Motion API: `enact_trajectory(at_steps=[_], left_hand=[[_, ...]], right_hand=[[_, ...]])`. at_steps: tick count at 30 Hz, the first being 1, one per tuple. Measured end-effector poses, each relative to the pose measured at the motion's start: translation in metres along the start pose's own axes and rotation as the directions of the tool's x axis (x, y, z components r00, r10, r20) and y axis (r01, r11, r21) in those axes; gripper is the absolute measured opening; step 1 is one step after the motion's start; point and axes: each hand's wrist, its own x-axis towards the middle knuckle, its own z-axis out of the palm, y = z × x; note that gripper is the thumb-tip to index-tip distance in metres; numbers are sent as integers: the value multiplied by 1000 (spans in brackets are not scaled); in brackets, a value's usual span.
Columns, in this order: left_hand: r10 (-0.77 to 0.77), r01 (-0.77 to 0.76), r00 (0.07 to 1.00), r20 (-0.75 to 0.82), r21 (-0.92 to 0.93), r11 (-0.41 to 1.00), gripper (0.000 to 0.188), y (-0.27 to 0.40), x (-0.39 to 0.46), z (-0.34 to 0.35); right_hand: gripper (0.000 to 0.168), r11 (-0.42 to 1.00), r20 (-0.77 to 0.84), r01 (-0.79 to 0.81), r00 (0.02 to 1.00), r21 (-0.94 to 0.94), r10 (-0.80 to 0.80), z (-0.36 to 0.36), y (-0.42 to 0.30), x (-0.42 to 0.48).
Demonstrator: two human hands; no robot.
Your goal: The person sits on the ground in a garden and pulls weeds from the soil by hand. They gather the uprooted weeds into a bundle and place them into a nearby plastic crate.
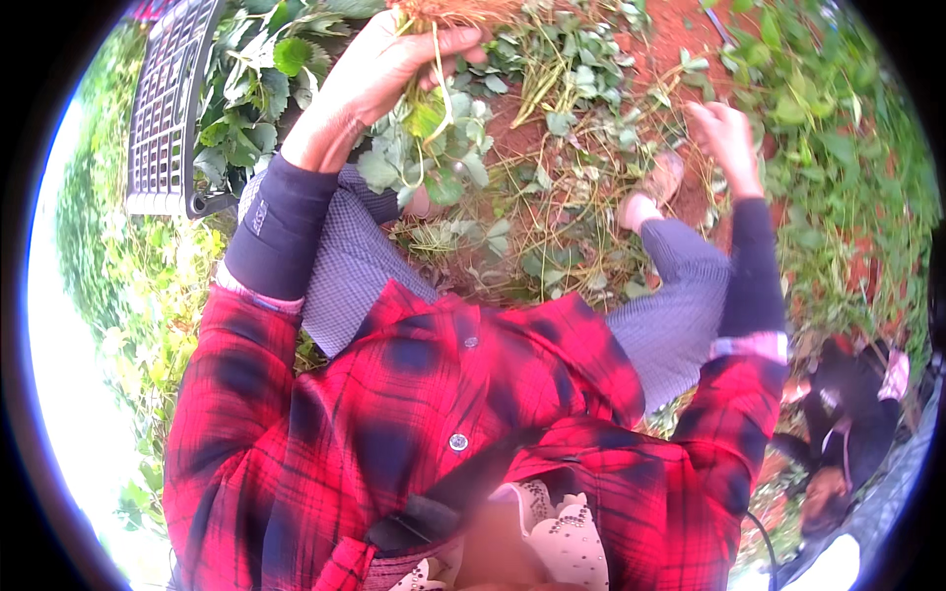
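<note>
My left hand (pixel 399 66), at the top, grips a bunch of what look like strawberry plants (pixel 432 140). Their reddish-brown roots (pixel 454 11) stick up above the fingers, cut off by the frame's edge, and the toothed green leaves hang below the hand. To the right, my right hand (pixel 723 140) is raised over the reddish soil with its fingers curled. Blur and the angle hide whether anything thin lies between those fingers. Between the hands, loose plants with pale stems (pixel 554 81) lie on the ground.
A dark plastic crate (pixel 159 125) stands at upper left, beside a heap of leafy plants (pixel 251 111). Stems and leaves litter the soil around my shoes (pixel 658 181). Green plants (pixel 828 118) grow along the right. Another person (pixel 850 421) is at lower right.
</note>
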Motion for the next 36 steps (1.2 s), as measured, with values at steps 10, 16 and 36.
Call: enact_trajectory(at_steps=[10,16,36], left_hand=[[-189,197,973,-136,51,979,36,21,-21,-8],[-224,237,960,-170,62,970,30,21,-18,-8],[121,-273,870,478,263,925,24,-11,-11,34]], right_hand=[[27,858,473,-430,840,282,266,300,12,48],[18,576,202,-483,852,660,483,388,60,61],[22,263,602,-552,780,791,-171,67,-110,-99]])
